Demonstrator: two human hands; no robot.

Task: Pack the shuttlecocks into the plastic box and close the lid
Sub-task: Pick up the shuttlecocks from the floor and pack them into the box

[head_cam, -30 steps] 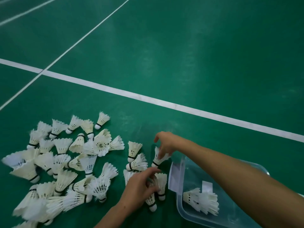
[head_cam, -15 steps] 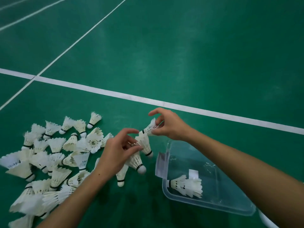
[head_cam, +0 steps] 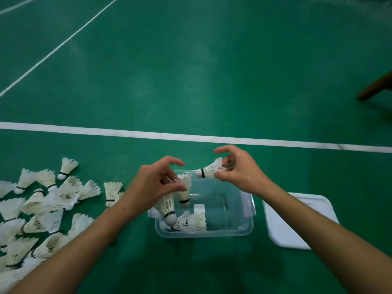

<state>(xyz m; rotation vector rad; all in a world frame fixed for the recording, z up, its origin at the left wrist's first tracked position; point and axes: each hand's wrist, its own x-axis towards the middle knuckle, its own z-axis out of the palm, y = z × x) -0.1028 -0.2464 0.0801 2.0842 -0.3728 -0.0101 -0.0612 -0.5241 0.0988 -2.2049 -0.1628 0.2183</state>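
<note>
Both hands have moved from the floor pile to over the plastic box [head_cam: 204, 231]. Left hand [head_cam: 152, 185] grips two shuttlecocks [head_cam: 167, 205], right hand [head_cam: 237, 171] pinches one shuttlecock [head_cam: 209, 169]. Drop comes next; loose pile [head_cam: 46, 200] remains, lid [head_cam: 297, 221] off beside box

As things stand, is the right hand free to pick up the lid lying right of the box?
Probably not yet: the right hand pinches a shuttlecock over the plastic box. Nothing lies on the lid.

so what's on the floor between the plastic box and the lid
Nothing: in the head view only a bare strip of green floor separates the plastic box from the white lid.
</note>
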